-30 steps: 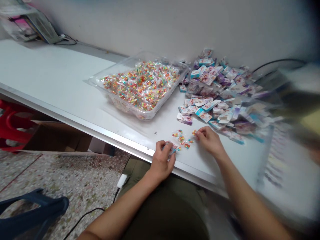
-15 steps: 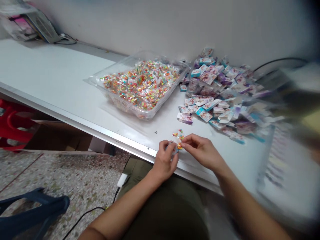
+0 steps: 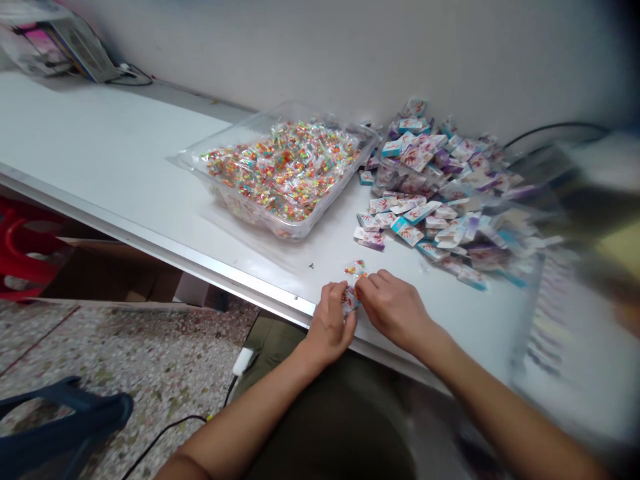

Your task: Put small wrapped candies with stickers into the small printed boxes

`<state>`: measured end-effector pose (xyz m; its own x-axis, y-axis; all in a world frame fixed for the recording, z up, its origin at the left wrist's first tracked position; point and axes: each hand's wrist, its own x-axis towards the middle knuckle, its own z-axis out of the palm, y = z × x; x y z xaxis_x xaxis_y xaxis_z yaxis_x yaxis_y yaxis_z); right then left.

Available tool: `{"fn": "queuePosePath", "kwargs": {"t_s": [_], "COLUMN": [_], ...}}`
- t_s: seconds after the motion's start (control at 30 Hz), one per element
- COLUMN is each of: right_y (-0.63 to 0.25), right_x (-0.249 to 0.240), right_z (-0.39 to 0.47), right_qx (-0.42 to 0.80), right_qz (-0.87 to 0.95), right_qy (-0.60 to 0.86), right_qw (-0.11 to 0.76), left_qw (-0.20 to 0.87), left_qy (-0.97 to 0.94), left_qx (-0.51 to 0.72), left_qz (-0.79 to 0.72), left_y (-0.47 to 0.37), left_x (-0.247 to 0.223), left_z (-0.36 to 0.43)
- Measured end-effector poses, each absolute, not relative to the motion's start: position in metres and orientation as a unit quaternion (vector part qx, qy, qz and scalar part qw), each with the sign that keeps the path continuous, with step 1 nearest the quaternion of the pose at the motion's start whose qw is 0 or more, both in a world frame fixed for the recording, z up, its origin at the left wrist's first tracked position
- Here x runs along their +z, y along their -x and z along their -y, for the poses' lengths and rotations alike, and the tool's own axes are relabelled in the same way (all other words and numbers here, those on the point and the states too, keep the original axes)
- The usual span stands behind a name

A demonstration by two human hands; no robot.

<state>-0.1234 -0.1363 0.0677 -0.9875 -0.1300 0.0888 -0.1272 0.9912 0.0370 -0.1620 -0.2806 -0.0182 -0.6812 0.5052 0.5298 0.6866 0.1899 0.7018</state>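
My left hand (image 3: 326,328) grips a small printed carton (image 3: 349,302) at the table's front edge. Closed fingers of my right hand (image 3: 394,308) press against the carton's right end. A bit of orange shows at those fingertips, but most of what they pinch is hidden. Just beyond both hands, a small clear packet of colourful beads or candies (image 3: 355,269) lies on the white table. A clear plastic tray (image 3: 295,230) heaped with similar packets stands further back. To its right spreads a pile of small printed cartons (image 3: 407,230), white with blue or purple.
At the right edge, a blurred white sheet or bag (image 3: 555,333) lies on the table (image 3: 120,180). Below the table are an open cardboard box (image 3: 115,273), a red stool (image 3: 25,253) and a dark blue stool (image 3: 65,413). A black cable (image 3: 160,437) crosses the floor.
My right hand has moved slightly left and turned its fingers in against the carton. The colourful packet that showed in its pinch is now mostly hidden. My left hand stays about where it was.
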Motion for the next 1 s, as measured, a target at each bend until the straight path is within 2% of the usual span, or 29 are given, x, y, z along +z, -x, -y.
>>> {"fn": "queuePosePath", "kwargs": {"t_s": [0.23, 0.4, 0.57, 0.73, 0.87, 1.0], "right_y": [0.123, 0.126, 0.125, 0.121, 0.117, 0.116], "right_x": [0.07, 0.069, 0.06, 0.058, 0.065, 0.066], "right_z": [0.118, 0.118, 0.126, 0.129, 0.125, 0.126], "right_qx": [0.225, 0.314, 0.332, 0.219, 0.205, 0.267], "right_qz": [0.974, 0.947, 0.936, 0.973, 0.976, 0.963], "right_qy": [0.0, 0.068, 0.118, -0.009, -0.068, -0.007], "right_qw": [-0.007, -0.025, 0.017, 0.072, 0.028, 0.025], "left_qw": [0.087, 0.079, 0.082, 0.09, 0.1, 0.117], "left_qy": [0.392, 0.387, 0.38, 0.384, 0.382, 0.377], "left_qx": [-0.511, -0.515, -0.523, -0.518, -0.52, -0.519], "left_qz": [0.76, 0.761, 0.758, 0.759, 0.757, 0.758], "left_y": [0.162, 0.161, 0.162, 0.162, 0.161, 0.159], "left_x": [-0.019, -0.021, -0.024, -0.023, -0.025, -0.031], "left_z": [0.282, 0.281, 0.281, 0.28, 0.28, 0.279]}}
